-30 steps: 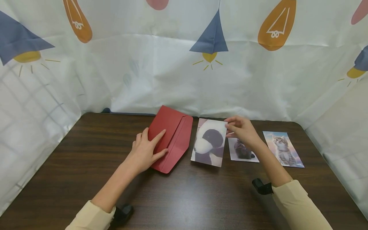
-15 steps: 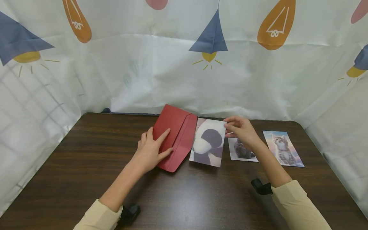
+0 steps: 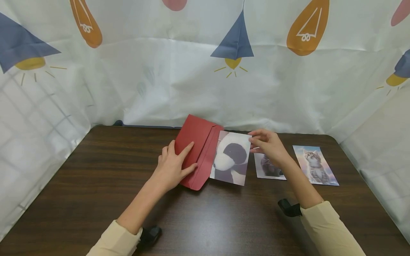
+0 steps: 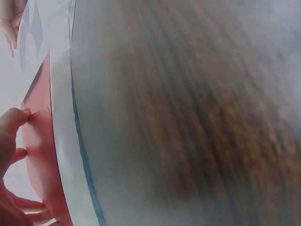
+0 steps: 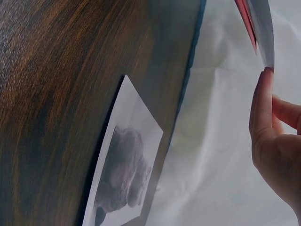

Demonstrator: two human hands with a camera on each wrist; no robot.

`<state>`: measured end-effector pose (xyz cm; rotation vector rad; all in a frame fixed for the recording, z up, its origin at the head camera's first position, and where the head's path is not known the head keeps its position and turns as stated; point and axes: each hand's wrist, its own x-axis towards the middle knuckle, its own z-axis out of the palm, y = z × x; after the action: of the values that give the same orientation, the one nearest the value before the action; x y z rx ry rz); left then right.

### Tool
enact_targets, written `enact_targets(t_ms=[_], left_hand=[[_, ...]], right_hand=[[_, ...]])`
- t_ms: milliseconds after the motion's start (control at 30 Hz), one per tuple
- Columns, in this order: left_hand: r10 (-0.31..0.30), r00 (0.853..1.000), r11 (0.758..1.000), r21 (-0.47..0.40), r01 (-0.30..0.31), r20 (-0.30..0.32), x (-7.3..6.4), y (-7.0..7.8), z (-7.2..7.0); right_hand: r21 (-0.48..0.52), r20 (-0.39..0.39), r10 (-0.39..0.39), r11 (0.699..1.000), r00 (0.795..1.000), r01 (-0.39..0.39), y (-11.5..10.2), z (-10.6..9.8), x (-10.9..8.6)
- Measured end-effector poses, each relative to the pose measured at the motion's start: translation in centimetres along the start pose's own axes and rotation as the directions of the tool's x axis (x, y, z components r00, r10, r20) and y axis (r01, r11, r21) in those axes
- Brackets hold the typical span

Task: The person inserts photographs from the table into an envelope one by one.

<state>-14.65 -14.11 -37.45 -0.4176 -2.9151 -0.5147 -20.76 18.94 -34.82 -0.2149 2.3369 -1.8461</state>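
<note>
My left hand (image 3: 170, 170) holds a red envelope (image 3: 196, 132) at its left side, thumb and a finger spread over the front. The envelope's flap is unfolded toward the right, along its slit. In the left wrist view the red envelope (image 4: 43, 155) shows fingers at both of its edges. My right hand (image 3: 270, 146) pinches the upper right edge of a photo (image 3: 229, 160) of a black-and-white animal, tilted up off the table. The photo's left edge overlaps the envelope's flap in the head view. From the right wrist, the photo (image 5: 263, 28) appears edge-on beside the red paper.
Beneath my right hand lies a photo of a dark, furry animal (image 5: 122, 169), partly covered in the head view. Further right is a kitten photo (image 3: 315, 165). The dark wooden table (image 3: 205, 220) ends at a white patterned curtain (image 3: 192, 78).
My left hand has moved the envelope to the right, so its flap now meets the photo. The photo in my right hand has shifted slightly left.
</note>
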Motion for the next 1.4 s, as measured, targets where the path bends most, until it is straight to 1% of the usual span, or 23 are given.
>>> enact_targets(t_ms=[333,500,800,1067,1400], left_hand=[[-0.001,1.000,1.000,-0.002,0.001,-0.004,0.6,0.6,0.1],[-0.012,1.000,1.000,-0.001,0.012,0.006,0.8,0.8,0.2],[-0.010,1.000,1.000,0.004,0.010,0.001,0.9,1.1,0.1],[0.008,1.000,1.000,0.005,-0.008,0.000,0.9,1.5,0.2],[0.012,1.000,1.000,-0.009,-0.013,-0.026,1.0,2.0,0.3]], right_hand=[[0.009,-0.019,0.020,1.000,1.000,-0.020,-0.2,0.0,-0.1],[0.023,-0.015,0.023,0.999,1.000,-0.023,-0.3,-0.2,-0.1],[0.032,-0.013,0.022,0.999,1.000,-0.021,-0.2,-0.6,-0.1],[0.039,-0.006,0.005,0.999,1.000,-0.005,-0.3,-0.1,-0.1],[0.052,-0.006,0.002,0.999,1.000,-0.001,-0.3,0.5,0.1]])
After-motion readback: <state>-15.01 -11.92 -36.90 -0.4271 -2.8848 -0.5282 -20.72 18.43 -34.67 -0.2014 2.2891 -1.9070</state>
